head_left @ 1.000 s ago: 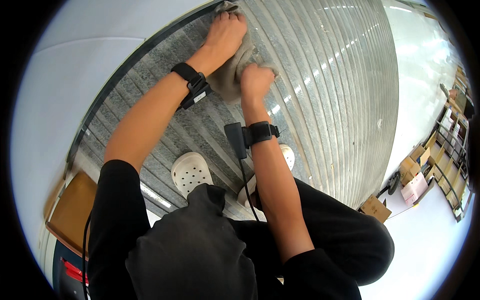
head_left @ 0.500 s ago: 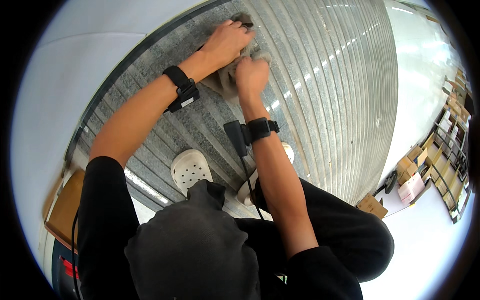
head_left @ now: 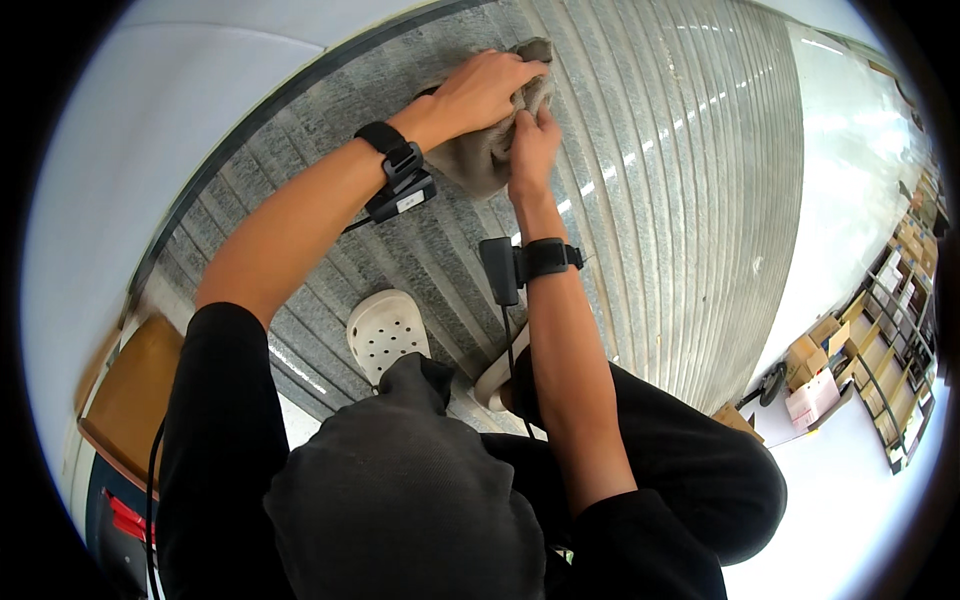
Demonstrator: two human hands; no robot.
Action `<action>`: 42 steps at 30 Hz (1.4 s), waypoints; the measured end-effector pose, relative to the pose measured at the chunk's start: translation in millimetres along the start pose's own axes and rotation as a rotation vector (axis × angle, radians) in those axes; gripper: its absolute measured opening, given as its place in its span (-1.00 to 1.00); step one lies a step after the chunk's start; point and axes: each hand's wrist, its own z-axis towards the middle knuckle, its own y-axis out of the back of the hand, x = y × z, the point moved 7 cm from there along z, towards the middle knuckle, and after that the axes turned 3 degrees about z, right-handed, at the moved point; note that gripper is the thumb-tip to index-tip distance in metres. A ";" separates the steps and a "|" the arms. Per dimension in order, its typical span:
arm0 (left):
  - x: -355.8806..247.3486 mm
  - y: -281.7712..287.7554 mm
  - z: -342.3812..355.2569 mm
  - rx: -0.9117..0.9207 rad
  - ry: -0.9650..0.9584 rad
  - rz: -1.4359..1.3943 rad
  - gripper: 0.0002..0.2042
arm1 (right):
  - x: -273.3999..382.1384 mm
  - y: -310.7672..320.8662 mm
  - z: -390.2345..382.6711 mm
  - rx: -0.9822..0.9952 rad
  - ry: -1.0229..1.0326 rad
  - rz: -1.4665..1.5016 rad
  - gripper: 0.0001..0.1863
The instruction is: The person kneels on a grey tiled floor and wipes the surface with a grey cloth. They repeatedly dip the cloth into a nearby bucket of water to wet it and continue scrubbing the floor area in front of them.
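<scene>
A crumpled grey-brown cloth (head_left: 476, 164) lies against a ribbed grey metal surface (head_left: 640, 200). My left hand (head_left: 490, 92) rests over the cloth's upper part, its fingers curled round the bunched fabric. Just below and to the right, my right hand (head_left: 535, 150) pinches the cloth's right edge between thumb and fingers. Part of the fabric is hidden under the left hand. Black straps with small dark devices sit on both wrists.
My feet, in white clogs (head_left: 388, 335), stand on the ribbed surface. A white wall (head_left: 200, 80) borders it at left, with a brown box (head_left: 135, 400) below. Cardboard boxes (head_left: 815, 350) and a metal rack (head_left: 890, 370) are at the far right.
Both hands and the cloth have shifted slightly to the right in view. The right hand sits lower against the cloth, its thumb now showing.
</scene>
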 end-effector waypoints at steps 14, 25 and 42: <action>-0.3 28.5 -62.2 -0.218 0.275 -0.479 -0.62 | 8.3 -5.2 -42.1 0.196 -0.237 0.306 -0.65; -31.6 189.9 -213.8 -0.954 0.514 -0.473 -0.61 | 127.6 -152.9 -131.4 0.847 0.165 0.011 -0.49; -169.5 404.3 -598.9 -1.744 0.971 0.438 -0.52 | 244.3 -391.5 -522.6 1.809 1.104 -0.206 -0.60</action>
